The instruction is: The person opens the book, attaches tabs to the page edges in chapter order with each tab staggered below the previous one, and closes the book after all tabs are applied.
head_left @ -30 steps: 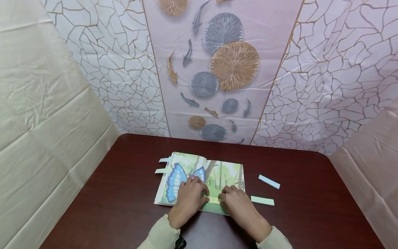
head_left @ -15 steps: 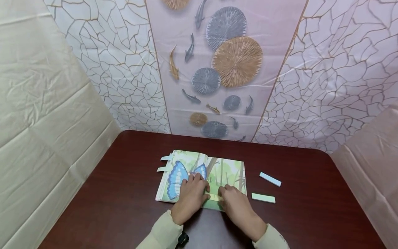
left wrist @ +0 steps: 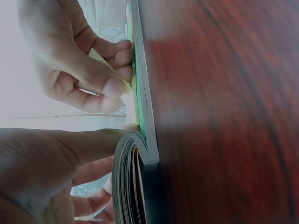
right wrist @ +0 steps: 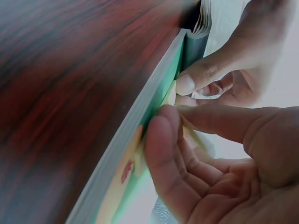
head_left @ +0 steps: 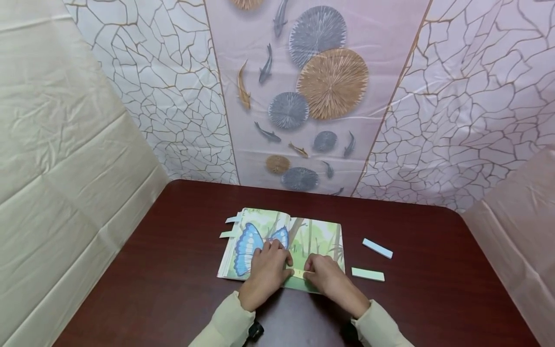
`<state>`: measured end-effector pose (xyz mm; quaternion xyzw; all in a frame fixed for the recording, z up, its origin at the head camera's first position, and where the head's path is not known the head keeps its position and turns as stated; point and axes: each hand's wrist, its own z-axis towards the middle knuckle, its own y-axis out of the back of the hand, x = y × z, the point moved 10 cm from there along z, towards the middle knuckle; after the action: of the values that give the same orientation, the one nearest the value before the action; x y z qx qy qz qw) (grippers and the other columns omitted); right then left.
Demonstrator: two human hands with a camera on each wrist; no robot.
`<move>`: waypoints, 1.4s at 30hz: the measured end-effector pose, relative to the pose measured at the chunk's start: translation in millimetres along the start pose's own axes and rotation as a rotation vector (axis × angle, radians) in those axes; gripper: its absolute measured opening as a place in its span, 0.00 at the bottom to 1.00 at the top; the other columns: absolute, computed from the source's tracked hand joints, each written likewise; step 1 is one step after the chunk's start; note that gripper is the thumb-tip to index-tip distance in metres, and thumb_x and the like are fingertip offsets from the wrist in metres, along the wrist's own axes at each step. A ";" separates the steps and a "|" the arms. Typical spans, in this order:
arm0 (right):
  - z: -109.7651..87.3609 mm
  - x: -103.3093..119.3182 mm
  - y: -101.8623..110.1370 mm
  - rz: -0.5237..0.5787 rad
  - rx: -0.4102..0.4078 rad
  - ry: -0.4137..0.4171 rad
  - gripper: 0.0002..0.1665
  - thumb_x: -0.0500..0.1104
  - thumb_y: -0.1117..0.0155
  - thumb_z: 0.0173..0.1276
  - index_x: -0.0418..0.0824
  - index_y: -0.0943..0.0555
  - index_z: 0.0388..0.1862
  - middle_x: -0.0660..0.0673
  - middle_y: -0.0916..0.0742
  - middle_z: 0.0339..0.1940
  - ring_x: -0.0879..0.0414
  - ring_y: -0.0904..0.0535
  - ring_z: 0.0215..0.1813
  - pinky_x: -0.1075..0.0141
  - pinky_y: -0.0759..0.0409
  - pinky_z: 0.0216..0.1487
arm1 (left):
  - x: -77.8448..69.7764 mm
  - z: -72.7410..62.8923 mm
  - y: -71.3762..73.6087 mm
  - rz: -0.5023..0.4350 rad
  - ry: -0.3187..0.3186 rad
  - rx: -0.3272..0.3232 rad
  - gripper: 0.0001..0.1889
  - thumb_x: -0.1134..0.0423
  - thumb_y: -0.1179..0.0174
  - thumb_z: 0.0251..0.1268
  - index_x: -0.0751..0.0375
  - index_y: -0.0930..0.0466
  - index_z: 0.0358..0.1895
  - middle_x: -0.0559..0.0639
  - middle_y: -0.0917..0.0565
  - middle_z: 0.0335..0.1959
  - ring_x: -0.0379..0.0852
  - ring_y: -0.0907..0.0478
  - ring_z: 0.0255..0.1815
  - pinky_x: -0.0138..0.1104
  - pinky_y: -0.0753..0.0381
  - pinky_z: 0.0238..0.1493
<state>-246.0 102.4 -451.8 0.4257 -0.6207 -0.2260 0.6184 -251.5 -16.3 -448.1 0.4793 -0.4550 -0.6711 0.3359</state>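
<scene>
An open picture book [head_left: 318, 233] lies on the dark wooden table, a blue butterfly on its left page and green woodland on its right. A yellow strip of sticky notes [head_left: 298, 273] lies low on the right page. My left hand [head_left: 270, 270] rests across the spine, its thumb pressing the strip's left end and its fingers loosely bent on the left page. My right hand [head_left: 327, 274] pinches the strip's right part between thumb and fingertips. In the left wrist view a yellow slip [left wrist: 97, 57] stands bent up from the page behind the right thumb.
Two pale paper tabs [head_left: 227, 234] stick out from the book's left edge. Right of the book lie a light blue strip [head_left: 377, 248] and a light green strip [head_left: 367, 274]. Patterned cloth [head_left: 299, 159] hangs behind the table [head_left: 403, 308].
My right fingers have drawn in closer around the yellow strip's end. My left hand stays in place on the book. The head view has tilted down slightly.
</scene>
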 end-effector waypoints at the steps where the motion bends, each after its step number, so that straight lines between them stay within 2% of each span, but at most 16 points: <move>1: 0.2 0.6 -0.4 -0.005 0.001 0.001 0.07 0.32 0.27 0.65 0.39 0.17 0.31 0.49 0.17 0.24 0.57 0.24 0.26 0.62 0.24 0.30 | -0.5 -0.8 0.6 0.006 -0.007 -0.004 0.07 0.53 0.19 0.58 0.43 0.10 0.31 0.44 0.21 0.42 0.48 0.27 0.45 0.43 0.30 0.42; 3: 0.5 2.2 -1.4 -0.018 -0.002 0.010 0.06 0.33 0.25 0.64 0.39 0.16 0.34 0.48 0.15 0.27 0.56 0.21 0.29 0.60 0.21 0.33 | -3.0 -2.8 1.9 0.027 -0.037 -0.006 0.06 0.53 0.20 0.59 0.42 0.09 0.34 0.44 0.20 0.43 0.48 0.27 0.45 0.42 0.30 0.42; 6: -0.1 3.6 -3.0 -0.032 -0.008 0.018 0.08 0.35 0.24 0.64 0.40 0.17 0.32 0.49 0.15 0.27 0.57 0.21 0.29 0.60 0.21 0.35 | -8.0 -5.2 2.4 0.046 -0.097 0.010 0.07 0.53 0.21 0.60 0.42 0.08 0.40 0.43 0.19 0.44 0.47 0.26 0.46 0.41 0.31 0.42; 11: -5.7 1.7 -5.8 -0.012 -0.004 -0.001 0.10 0.33 0.28 0.69 0.43 0.20 0.31 0.52 0.18 0.25 0.59 0.26 0.27 0.63 0.27 0.32 | -17.7 -7.2 -3.5 0.049 -0.210 0.086 0.11 0.55 0.22 0.62 0.42 0.08 0.47 0.41 0.18 0.45 0.43 0.26 0.47 0.40 0.31 0.46; 15: -9.9 2.1 -4.8 -0.010 -0.030 0.007 0.08 0.33 0.28 0.68 0.42 0.19 0.36 0.49 0.14 0.31 0.57 0.21 0.31 0.61 0.23 0.34 | -26.8 -9.2 -10.6 0.101 -0.311 0.118 0.12 0.56 0.24 0.64 0.42 0.08 0.50 0.39 0.16 0.45 0.41 0.24 0.45 0.39 0.28 0.47; 20: -13.4 5.6 -3.0 -0.016 -0.060 0.045 0.12 0.31 0.26 0.63 0.39 0.18 0.43 0.45 0.11 0.35 0.53 0.17 0.33 0.60 0.21 0.33 | -33.9 -11.1 -14.2 0.184 -0.411 0.112 0.09 0.57 0.26 0.66 0.43 0.09 0.47 0.38 0.16 0.40 0.40 0.22 0.41 0.37 0.30 0.43; 25: -15.0 5.0 -3.1 0.010 -0.052 0.044 0.14 0.30 0.27 0.64 0.41 0.21 0.42 0.47 0.11 0.34 0.52 0.15 0.36 0.60 0.21 0.34 | -40.1 -14.3 -13.5 0.288 -0.496 0.064 0.05 0.55 0.28 0.63 0.45 0.12 0.40 0.39 0.18 0.33 0.40 0.22 0.38 0.35 0.32 0.39; 29: -13.6 4.4 -2.5 0.039 -0.035 0.040 0.14 0.30 0.26 0.64 0.43 0.21 0.41 0.49 0.13 0.35 0.54 0.17 0.37 0.59 0.20 0.37 | -43.6 -14.3 -12.8 0.373 -0.529 0.021 0.06 0.51 0.29 0.61 0.46 0.14 0.37 0.40 0.18 0.31 0.41 0.22 0.36 0.35 0.31 0.38; 33: -10.6 3.9 0.0 0.080 -0.039 0.058 0.14 0.30 0.26 0.63 0.43 0.20 0.40 0.52 0.15 0.33 0.58 0.21 0.34 0.61 0.22 0.37 | -45.4 -12.1 -9.5 0.410 -0.534 -0.020 0.09 0.49 0.29 0.60 0.47 0.15 0.33 0.40 0.18 0.30 0.41 0.20 0.35 0.36 0.29 0.38; 42: -8.2 2.1 4.6 0.136 -0.043 0.095 0.13 0.31 0.27 0.59 0.43 0.19 0.39 0.53 0.17 0.31 0.60 0.24 0.33 0.65 0.24 0.37 | -48.0 -9.1 -3.3 0.353 -0.517 -0.012 0.10 0.52 0.28 0.57 0.46 0.20 0.27 0.40 0.22 0.25 0.40 0.23 0.31 0.36 0.30 0.31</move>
<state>-239.0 105.2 -445.8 0.3797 -0.6132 -0.1764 0.6698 -227.8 24.9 -436.2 0.2040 -0.5976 -0.7048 0.3232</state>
